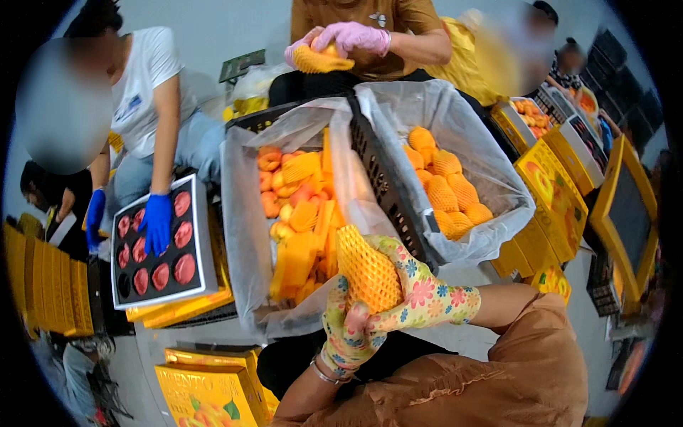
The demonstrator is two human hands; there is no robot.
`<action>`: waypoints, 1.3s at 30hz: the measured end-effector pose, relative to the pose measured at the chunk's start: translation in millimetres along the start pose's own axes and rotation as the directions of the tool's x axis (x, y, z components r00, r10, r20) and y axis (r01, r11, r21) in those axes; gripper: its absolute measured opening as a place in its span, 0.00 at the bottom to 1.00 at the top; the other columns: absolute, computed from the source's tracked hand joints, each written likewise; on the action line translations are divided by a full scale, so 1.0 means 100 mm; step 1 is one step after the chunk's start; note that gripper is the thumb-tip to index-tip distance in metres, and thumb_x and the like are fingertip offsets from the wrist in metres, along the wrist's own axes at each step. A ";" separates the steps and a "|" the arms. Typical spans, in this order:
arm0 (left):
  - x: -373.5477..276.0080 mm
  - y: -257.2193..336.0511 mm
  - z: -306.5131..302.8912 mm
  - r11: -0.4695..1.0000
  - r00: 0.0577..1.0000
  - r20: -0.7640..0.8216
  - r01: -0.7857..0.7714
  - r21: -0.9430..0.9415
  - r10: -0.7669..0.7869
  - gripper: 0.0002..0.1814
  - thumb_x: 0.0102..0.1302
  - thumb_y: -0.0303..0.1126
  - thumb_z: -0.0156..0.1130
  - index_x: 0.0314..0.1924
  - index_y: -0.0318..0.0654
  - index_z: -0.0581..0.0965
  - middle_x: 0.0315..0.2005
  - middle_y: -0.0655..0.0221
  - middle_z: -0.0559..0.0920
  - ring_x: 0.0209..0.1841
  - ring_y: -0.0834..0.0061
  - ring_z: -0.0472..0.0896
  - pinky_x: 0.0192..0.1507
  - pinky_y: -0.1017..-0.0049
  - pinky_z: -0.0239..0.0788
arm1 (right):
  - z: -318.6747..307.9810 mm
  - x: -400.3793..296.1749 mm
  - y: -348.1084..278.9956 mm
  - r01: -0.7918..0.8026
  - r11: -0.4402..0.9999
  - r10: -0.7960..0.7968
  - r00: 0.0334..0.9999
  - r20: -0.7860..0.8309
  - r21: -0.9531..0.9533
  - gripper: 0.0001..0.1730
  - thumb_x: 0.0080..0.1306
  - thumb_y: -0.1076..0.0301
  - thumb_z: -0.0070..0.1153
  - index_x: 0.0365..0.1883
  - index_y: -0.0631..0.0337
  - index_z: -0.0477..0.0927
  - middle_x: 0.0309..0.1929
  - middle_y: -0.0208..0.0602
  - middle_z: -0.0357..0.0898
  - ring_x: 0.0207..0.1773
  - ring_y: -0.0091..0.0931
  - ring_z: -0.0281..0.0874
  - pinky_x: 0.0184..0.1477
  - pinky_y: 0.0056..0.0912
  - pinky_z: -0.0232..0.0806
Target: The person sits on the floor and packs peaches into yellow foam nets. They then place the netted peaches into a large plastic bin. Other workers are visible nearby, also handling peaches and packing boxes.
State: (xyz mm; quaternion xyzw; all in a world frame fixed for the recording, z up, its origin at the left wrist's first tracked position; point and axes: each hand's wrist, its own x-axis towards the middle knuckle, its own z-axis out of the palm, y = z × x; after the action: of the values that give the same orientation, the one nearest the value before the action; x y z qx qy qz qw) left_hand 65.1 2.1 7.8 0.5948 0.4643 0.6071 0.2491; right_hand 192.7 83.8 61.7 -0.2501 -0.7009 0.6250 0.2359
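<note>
In front of my lap, my two hands in flowered gloves hold one fruit in a yellow foam net sleeve (368, 269). My right hand (421, 291) wraps its right side and base. From below and the left, my left hand (347, 331) grips its lower end. Just beyond, a crate with a translucent plastic liner (240, 240) contains loose peach-like fruit (269, 159) and flat yellow foam sleeves (293, 261). To its right, a second lined crate (483, 160) holds several sleeved fruits (443, 192).
Opposite, a person in pink gloves (363, 40) handles a fruit and a foam sleeve. At left, a blue-gloved hand (156, 224) reaches over a white box (205, 267) of fruit in black foam. Yellow printed cartons (213, 392) stand by my left knee; more cartons (555, 197) stand right.
</note>
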 end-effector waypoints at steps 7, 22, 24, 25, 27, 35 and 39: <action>0.14 -0.20 0.07 0.867 0.971 -0.105 -0.139 0.478 0.213 0.42 0.52 0.32 0.64 0.63 0.31 0.52 0.53 0.52 0.68 0.44 0.63 0.76 0.42 0.70 0.71 | -1.14 0.32 -0.09 -0.098 0.992 0.120 0.942 -0.314 0.085 0.57 0.40 0.57 0.74 0.64 0.63 0.53 0.57 0.41 0.63 0.63 0.30 0.58 0.64 0.35 0.51; 0.08 -0.26 0.06 0.950 0.990 -0.107 0.121 0.286 -0.093 0.33 0.51 0.24 0.63 0.58 0.31 0.63 0.48 0.55 0.74 0.39 0.68 0.78 0.36 0.73 0.73 | -3.01 0.98 1.97 -0.382 0.200 0.302 0.900 -0.314 -0.902 0.49 0.47 0.51 0.61 0.65 0.60 0.57 0.63 0.53 0.60 0.67 0.46 0.54 0.66 0.40 0.49; 0.08 -0.29 0.07 0.952 0.995 -0.099 0.055 0.300 -0.026 0.32 0.50 0.24 0.64 0.57 0.30 0.64 0.46 0.56 0.75 0.36 0.69 0.79 0.35 0.73 0.73 | -3.11 0.89 2.05 -0.354 0.148 0.310 0.903 -0.296 -0.924 0.47 0.49 0.51 0.59 0.65 0.59 0.56 0.65 0.54 0.56 0.68 0.46 0.52 0.66 0.41 0.48; 0.07 -0.30 0.09 0.949 0.992 -0.077 0.119 0.291 -0.101 0.32 0.51 0.25 0.64 0.57 0.31 0.65 0.44 0.58 0.76 0.34 0.69 0.79 0.35 0.73 0.73 | -3.12 0.84 2.05 -0.371 0.136 0.323 0.893 -0.313 -0.919 0.47 0.51 0.50 0.57 0.66 0.59 0.55 0.66 0.54 0.54 0.68 0.46 0.51 0.67 0.42 0.47; 0.19 -0.28 0.10 0.938 0.997 -0.059 0.066 0.341 -0.049 0.31 0.51 0.27 0.65 0.56 0.33 0.66 0.39 0.59 0.77 0.32 0.68 0.79 0.35 0.72 0.72 | -3.10 0.80 2.12 -0.372 0.006 0.259 0.897 -0.358 -0.928 0.48 0.50 0.53 0.59 0.66 0.59 0.54 0.67 0.55 0.52 0.68 0.45 0.50 0.67 0.43 0.47; 0.13 -0.22 -0.01 0.958 0.993 -0.117 0.028 0.285 0.006 0.31 0.52 0.29 0.65 0.56 0.31 0.66 0.46 0.54 0.77 0.39 0.61 0.80 0.40 0.68 0.72 | -1.78 1.79 0.90 0.161 0.821 -0.406 0.839 -0.362 -0.547 0.16 0.60 0.72 0.51 0.48 0.61 0.74 0.41 0.39 0.77 0.45 0.29 0.75 0.49 0.30 0.66; 0.05 -0.19 -0.08 0.998 0.988 -0.155 0.027 0.052 -0.018 0.35 0.53 0.23 0.64 0.61 0.31 0.61 0.51 0.53 0.74 0.47 0.61 0.77 0.45 0.68 0.71 | -0.49 2.14 0.88 0.564 0.359 -0.222 0.825 0.519 -0.744 0.19 0.55 0.77 0.49 0.47 0.61 0.75 0.41 0.43 0.77 0.44 0.36 0.76 0.48 0.37 0.68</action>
State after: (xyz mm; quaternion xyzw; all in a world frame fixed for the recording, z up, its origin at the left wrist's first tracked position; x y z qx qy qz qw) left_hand 51.8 12.7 -4.5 0.5472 0.5050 0.6358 0.2033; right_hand 66.2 267.5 -16.5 -0.0471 -0.9856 0.1305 0.0972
